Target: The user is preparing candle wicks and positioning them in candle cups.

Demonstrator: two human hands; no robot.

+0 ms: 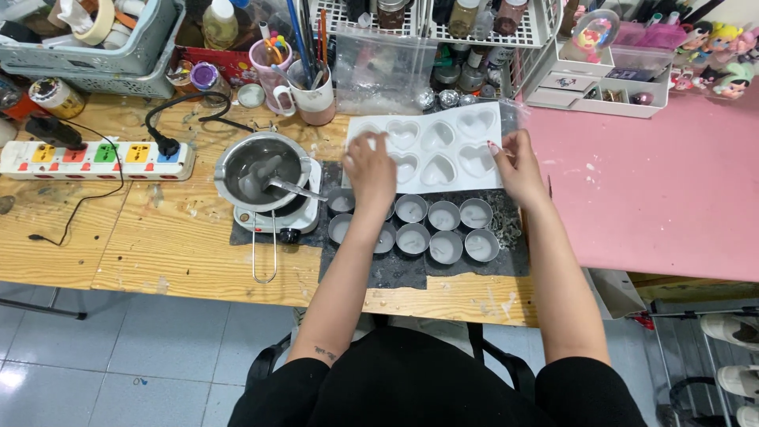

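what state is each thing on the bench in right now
heart mould: flat on the bench, cavities look empty
left hand: resting on the mould's left part
right hand: gripping the mould's right edge
round cups: upright in rows, filled with pale grey wax
melting pot: on the small hotplate, spoon inside
power strip: one black plug in

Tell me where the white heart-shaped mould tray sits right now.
The heart mould tray lies centre-table between both hands, just behind the round tins.
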